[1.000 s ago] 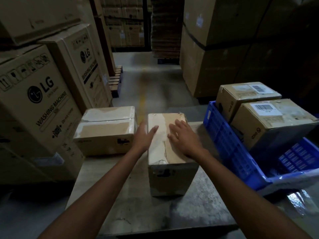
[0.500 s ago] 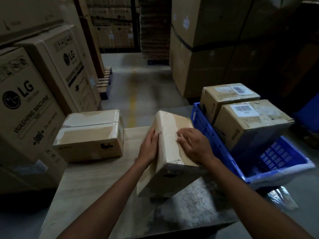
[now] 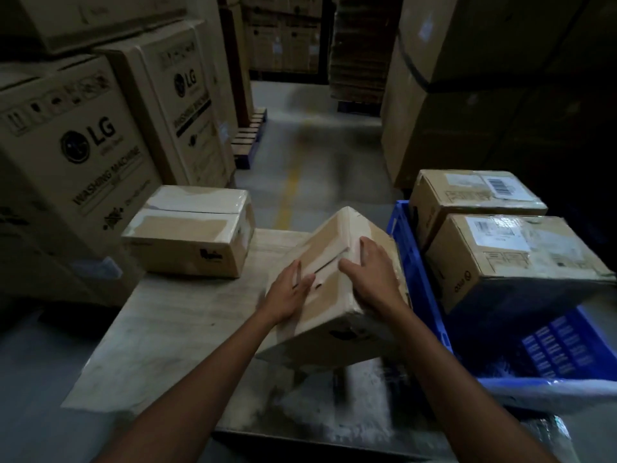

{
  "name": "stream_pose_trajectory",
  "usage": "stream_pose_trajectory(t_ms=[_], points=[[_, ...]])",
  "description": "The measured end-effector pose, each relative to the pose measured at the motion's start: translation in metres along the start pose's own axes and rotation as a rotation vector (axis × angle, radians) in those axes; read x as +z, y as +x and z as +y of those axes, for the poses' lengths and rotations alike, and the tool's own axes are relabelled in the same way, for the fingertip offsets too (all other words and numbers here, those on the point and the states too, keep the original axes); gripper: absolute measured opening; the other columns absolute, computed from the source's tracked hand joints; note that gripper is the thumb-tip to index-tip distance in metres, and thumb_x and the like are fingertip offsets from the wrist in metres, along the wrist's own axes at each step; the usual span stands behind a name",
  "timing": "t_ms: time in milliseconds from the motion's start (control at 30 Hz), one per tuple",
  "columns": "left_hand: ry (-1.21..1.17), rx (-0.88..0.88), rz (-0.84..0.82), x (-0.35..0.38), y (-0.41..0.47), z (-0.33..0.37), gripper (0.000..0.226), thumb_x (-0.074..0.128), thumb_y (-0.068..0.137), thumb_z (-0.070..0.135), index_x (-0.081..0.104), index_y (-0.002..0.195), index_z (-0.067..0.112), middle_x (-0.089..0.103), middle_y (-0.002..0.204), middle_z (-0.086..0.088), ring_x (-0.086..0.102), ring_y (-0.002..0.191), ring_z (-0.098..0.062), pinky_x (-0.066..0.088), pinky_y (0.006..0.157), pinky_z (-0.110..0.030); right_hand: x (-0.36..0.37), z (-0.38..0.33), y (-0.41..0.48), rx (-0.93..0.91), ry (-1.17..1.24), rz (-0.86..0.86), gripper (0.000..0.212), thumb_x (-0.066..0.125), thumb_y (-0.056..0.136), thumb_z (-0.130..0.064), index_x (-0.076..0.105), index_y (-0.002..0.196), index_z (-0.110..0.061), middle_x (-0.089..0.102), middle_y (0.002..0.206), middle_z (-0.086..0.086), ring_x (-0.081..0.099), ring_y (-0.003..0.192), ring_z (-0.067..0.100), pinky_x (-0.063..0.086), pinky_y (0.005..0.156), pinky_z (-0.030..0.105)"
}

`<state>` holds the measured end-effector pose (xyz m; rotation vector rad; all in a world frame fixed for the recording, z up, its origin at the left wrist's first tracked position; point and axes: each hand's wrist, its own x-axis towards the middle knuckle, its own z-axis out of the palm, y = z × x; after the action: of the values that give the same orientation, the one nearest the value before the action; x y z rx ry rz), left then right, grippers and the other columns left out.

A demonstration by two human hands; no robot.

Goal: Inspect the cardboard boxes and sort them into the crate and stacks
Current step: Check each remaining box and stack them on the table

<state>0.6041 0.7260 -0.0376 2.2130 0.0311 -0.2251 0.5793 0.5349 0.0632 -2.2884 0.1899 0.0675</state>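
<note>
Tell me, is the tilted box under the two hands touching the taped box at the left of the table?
Apart. The head view shows a strip of bare table between the tilted box and the taped box.

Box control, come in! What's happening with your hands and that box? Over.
Left hand and right hand flat on taped box. Box tipped on one edge on table. Blue crate alongside, half full.

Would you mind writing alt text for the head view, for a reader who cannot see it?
A taped cardboard box is held tilted on a table, left hand on its left face, right hand near its top edge. A second taped box lies to the left; a blue crate on the right holds two labelled boxes.
</note>
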Motion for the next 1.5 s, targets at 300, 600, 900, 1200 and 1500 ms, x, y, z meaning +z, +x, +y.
stream_pose_trajectory(t_ms=[300,600,900,1200,1500], points=[[0.289,-0.119,0.029,0.009,-0.019,-0.026,0.072,0.036,0.098,0.064,0.016,0.159,0.031,0.000,0.168,-0.009,0.000,0.154,-0.031,0.008,0.123,-0.044,-0.019,0.096,0.036,0.031,0.418,-0.135,0.079,0.067,0.073,-0.043,0.046,0.147,-0.029,0.057,0.139,0.002,0.061,0.118,0.021,0.057,0.093,0.047],[0.677,0.019,-0.026,0.006,-0.009,-0.048,0.078,0.018,0.093,0.072,0.004,0.159,0.033,-0.014,0.167,-0.006,-0.012,0.153,-0.025,0.004,0.122,-0.048,0.004,0.113,0.041,0.200,0.311,-0.081,0.040,0.051,0.095,-0.002,0.057,0.133,-0.012,0.064,0.125,0.007,0.060,0.110,0.025,0.048,0.087,0.037],[0.734,0.142,0.000,-0.020,0.033,-0.063,0.087,-0.002,0.085,0.075,0.010,0.160,0.030,-0.009,0.167,-0.006,-0.010,0.154,-0.023,0.001,0.124,-0.045,0.052,0.097,0.059,0.219,0.110,0.053,0.066,0.062,0.095,-0.013,0.036,0.155,-0.012,0.044,0.153,0.014,0.044,0.139,0.033,0.038,0.114,0.047],[0.801,0.183,-0.082,-0.076,0.120,-0.079,0.069,0.013,0.101,0.062,-0.002,0.160,0.029,-0.019,0.165,-0.008,-0.018,0.152,-0.023,-0.003,0.124,-0.048,0.098,0.056,0.131,0.207,-0.050,0.079,0.071,0.065,0.095,-0.025,0.032,0.157,-0.015,0.029,0.161,0.013,0.038,0.142,0.033,0.036,0.113,0.047],[0.802,0.237,-0.107,-0.105,0.197,-0.089,0.070,0.018,0.101,0.062,0.001,0.160,0.029,-0.016,0.166,-0.007,-0.017,0.152,-0.021,-0.006,0.123,-0.045,0.126,0.031,0.193,0.216,-0.153,0.128,0.081,0.066,0.093,-0.047,0.025,0.158,-0.019,0.025,0.161,0.011,0.040,0.140,0.036,0.042,0.106,0.053]])
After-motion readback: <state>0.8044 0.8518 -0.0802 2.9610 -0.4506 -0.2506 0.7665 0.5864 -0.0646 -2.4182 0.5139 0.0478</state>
